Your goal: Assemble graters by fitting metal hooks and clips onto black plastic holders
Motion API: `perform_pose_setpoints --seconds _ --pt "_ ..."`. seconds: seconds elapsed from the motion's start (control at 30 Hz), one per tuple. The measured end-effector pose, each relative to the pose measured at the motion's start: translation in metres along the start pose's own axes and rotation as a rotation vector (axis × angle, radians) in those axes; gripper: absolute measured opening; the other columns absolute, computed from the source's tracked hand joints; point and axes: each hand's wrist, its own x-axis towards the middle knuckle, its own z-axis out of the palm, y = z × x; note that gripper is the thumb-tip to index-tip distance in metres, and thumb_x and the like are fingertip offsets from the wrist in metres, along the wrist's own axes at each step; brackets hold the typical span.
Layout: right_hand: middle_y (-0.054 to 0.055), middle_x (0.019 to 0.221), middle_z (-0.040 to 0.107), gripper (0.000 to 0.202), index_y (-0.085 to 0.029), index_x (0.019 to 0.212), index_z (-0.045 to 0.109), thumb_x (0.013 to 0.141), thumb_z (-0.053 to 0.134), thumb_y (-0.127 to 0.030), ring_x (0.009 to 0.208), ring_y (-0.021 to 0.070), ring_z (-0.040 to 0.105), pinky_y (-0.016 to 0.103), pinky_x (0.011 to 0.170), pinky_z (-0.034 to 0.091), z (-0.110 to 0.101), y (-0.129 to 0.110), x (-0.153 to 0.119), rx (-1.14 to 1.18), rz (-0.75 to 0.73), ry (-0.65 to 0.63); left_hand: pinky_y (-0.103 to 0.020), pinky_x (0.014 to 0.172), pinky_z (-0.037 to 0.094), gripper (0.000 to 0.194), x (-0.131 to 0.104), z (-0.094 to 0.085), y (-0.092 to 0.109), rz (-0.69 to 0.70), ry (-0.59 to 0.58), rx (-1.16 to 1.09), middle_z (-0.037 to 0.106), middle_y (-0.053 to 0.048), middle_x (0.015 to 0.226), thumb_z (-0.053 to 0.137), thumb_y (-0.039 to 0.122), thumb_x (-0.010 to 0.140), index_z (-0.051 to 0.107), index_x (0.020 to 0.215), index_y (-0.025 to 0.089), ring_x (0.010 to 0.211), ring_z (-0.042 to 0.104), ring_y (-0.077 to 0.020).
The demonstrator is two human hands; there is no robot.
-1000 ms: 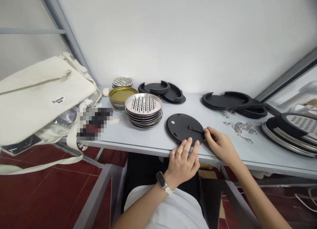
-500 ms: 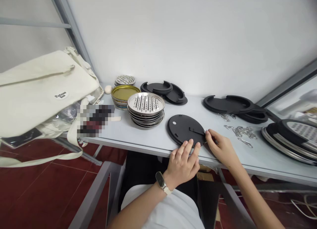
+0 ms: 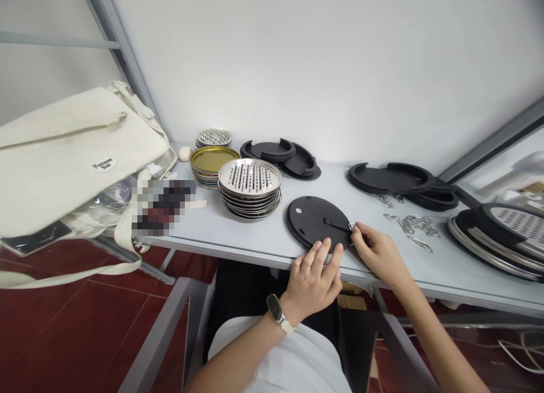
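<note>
A round black plastic disc (image 3: 318, 217) lies flat on the table, with a slot and a small pale dot on its face. My left hand (image 3: 315, 277) rests its outstretched fingertips on the disc's near edge. At the disc's right edge, my right hand (image 3: 377, 251) pinches a small silver wire hook (image 3: 351, 226) between thumb and forefinger; its far end meets the disc, but how it sits there is too small to tell. Beyond my right hand lies a loose pile of similar silver wire hooks (image 3: 415, 226).
A stack of metal grater discs (image 3: 250, 178) and gold lids (image 3: 214, 156) stands left of the disc. Black ring-shaped holders (image 3: 386, 179) lie at the back, and assembled graters (image 3: 505, 240) at right. A cream bag (image 3: 80, 149) hangs over the table's left end.
My right hand has shifted very slightly, and the silver wire hook shows a little more clearly at the disc's edge. My left hand stays in place.
</note>
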Motion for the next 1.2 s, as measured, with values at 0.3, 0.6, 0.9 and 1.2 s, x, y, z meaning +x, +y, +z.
perform_pose_setpoints --seconds 0.3,0.6,0.9,1.2 --pt "-0.005 0.052 0.041 0.032 -0.022 0.066 0.037 0.095 0.039 -0.035 0.047 0.0113 0.038 0.025 0.051 0.033 -0.0007 -0.0035 0.0023 -0.033 -0.027 0.030 -0.029 0.091 0.038 0.057 -0.0004 0.0003 0.0001 -0.001 -0.003 0.000 0.051 -0.002 0.142 0.055 0.036 0.085 0.046 0.140 0.023 0.130 0.042 -0.0190" --pt "-0.005 0.052 0.039 0.032 -0.021 0.065 0.036 0.093 0.041 -0.035 0.048 0.0105 0.036 0.023 0.052 0.032 0.0001 -0.0002 0.0017 -0.047 0.025 0.059 -0.029 0.090 0.038 0.056 -0.0003 0.0008 0.0005 -0.012 0.004 -0.009 0.050 -0.001 0.143 0.054 0.036 0.086 0.046 0.140 0.023 0.129 0.043 -0.0185" --pt "-0.005 0.054 0.039 0.033 -0.022 0.065 0.034 0.094 0.040 -0.035 0.050 0.0114 0.038 0.024 0.053 0.034 -0.0029 -0.0027 0.0026 0.013 -0.030 0.027 -0.029 0.091 0.038 0.055 0.0003 0.0003 0.0002 -0.014 0.004 -0.021 0.051 -0.002 0.142 0.054 0.035 0.087 0.046 0.140 0.023 0.127 0.045 -0.0191" --pt "-0.005 0.055 0.038 0.033 -0.022 0.066 0.033 0.096 0.038 -0.036 0.051 0.0117 0.038 0.025 0.053 0.034 -0.0035 -0.0016 0.0014 0.039 -0.045 0.017 -0.029 0.090 0.039 0.056 -0.0002 0.0004 -0.0002 -0.011 0.003 -0.025 0.052 -0.002 0.141 0.055 0.035 0.085 0.046 0.140 0.023 0.126 0.046 -0.0191"
